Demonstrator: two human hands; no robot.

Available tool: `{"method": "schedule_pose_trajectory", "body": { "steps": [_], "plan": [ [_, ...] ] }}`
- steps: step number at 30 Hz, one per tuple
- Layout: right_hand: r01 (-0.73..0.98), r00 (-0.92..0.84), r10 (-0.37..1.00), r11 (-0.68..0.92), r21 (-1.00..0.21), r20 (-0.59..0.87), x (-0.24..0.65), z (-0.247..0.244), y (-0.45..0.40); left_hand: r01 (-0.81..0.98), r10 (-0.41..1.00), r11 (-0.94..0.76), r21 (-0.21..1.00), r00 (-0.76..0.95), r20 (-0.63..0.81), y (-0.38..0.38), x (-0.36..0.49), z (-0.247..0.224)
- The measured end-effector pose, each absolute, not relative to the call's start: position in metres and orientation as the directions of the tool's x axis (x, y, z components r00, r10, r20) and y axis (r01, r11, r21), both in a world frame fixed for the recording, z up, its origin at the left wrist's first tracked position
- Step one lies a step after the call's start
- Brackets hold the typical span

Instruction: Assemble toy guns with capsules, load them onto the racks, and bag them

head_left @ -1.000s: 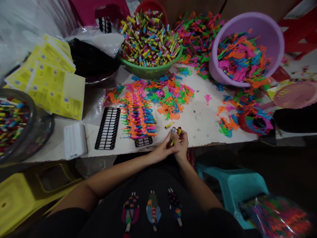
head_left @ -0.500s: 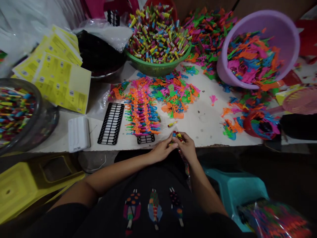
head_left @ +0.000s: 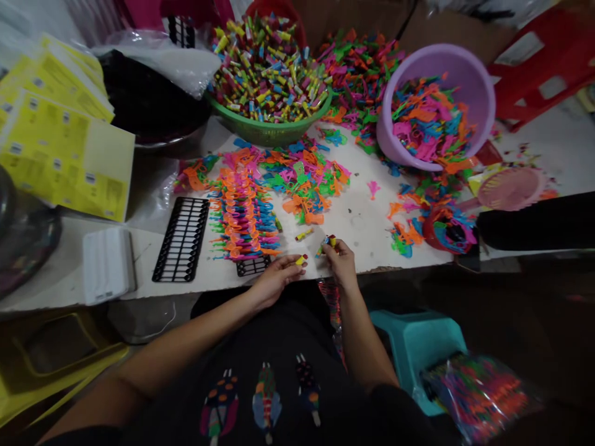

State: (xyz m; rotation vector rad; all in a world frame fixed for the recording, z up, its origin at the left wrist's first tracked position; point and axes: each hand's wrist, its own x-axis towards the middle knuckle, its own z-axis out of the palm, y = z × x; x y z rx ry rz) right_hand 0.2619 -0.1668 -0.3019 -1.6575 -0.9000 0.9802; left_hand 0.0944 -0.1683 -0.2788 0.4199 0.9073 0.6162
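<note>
At the table's front edge, my left hand (head_left: pixel 277 277) pinches a small yellow and red piece (head_left: pixel 302 260). My right hand (head_left: pixel 341 261), a little to its right, grips a few small coloured pieces (head_left: pixel 325 244), yellow, red and blue. One more yellow piece (head_left: pixel 304 235) lies on the white table (head_left: pixel 367 229) just beyond my hands. To the left, rows of orange, pink, blue and green plastic figures (head_left: pixel 245 214) are stacked over a black rack (head_left: pixel 253 266). A second black rack (head_left: pixel 181 239) lies flat beside them.
Behind are a green basket (head_left: pixel 274 133) of small pieces, loose figures (head_left: pixel 307 179) and a tilted purple tub (head_left: pixel 388 124). A white box (head_left: pixel 108 263) and yellow sheets (head_left: pixel 69 148) lie left. Below right stands a teal stool (head_left: pixel 432 341) with a bagged bundle (head_left: pixel 488 390).
My hands have moved apart, each now with its own small pieces. The view has shifted to the right, so the table's things appear further left.
</note>
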Motion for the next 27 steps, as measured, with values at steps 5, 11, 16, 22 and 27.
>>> {"method": "schedule_pose_trajectory", "body": {
  "steps": [5,11,16,22,27],
  "plan": [
    [0.265,0.275,0.953,-0.203,-0.942,-0.128,0.239,-0.289,-0.188,-0.396,0.651,0.755,0.523,0.548,-0.525,-0.172,0.100,-0.280],
    [0.385,0.073,0.986,-0.164,-0.908,-0.147,0.232,-0.268,-0.192,-0.320,0.630,0.750,0.579,0.614,-0.476,-0.171,0.098,-0.284],
    [0.185,0.138,0.951,-0.300,-0.936,-0.278,0.249,-0.257,-0.184,-0.314,0.604,0.771,0.555,0.636,-0.480,-0.167,0.092,-0.280],
    [0.162,0.021,0.945,-0.324,-0.932,-0.326,0.247,-0.252,-0.183,-0.344,0.587,0.789,0.509,0.669,-0.456,-0.169,0.091,-0.276],
    [0.157,0.071,0.957,-0.288,-0.945,-0.280,0.236,-0.263,-0.182,-0.329,0.610,0.764,0.555,0.649,-0.455,-0.171,0.093,-0.278]
  ]
}}
